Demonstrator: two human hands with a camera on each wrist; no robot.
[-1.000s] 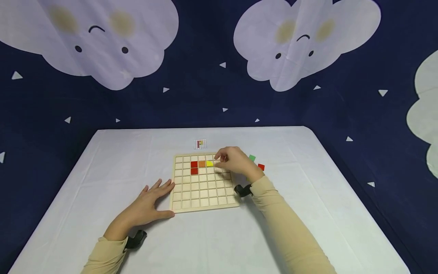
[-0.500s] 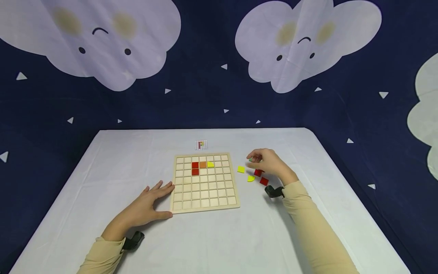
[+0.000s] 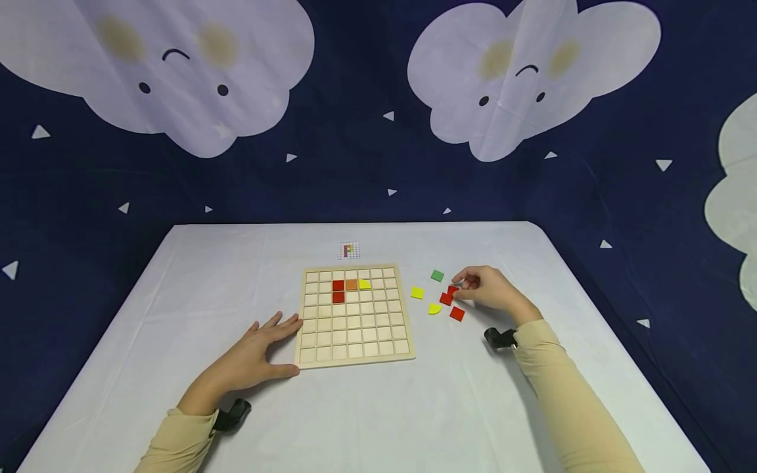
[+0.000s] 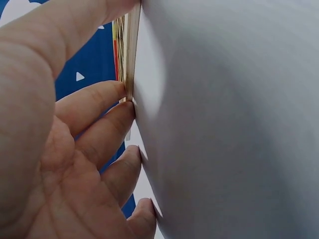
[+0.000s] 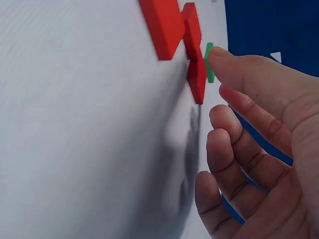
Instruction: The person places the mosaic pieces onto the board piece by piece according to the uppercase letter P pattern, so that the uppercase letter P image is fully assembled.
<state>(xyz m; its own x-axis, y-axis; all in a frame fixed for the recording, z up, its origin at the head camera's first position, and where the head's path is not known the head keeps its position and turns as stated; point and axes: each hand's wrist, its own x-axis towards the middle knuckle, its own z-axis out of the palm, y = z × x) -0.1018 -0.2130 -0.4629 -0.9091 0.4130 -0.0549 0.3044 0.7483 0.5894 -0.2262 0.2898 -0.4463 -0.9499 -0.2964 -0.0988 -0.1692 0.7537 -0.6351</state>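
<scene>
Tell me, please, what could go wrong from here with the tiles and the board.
The right hand might nudge neighbouring red tiles if it picks one up, since they lie close together. The left hand touches the board only at its left side, so a bump could perhaps turn it.

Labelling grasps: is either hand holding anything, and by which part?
Nothing is held. The right hand, thumb and fingers apart, is by the red tiles; the left hand only touches the left edge of the board.
</scene>
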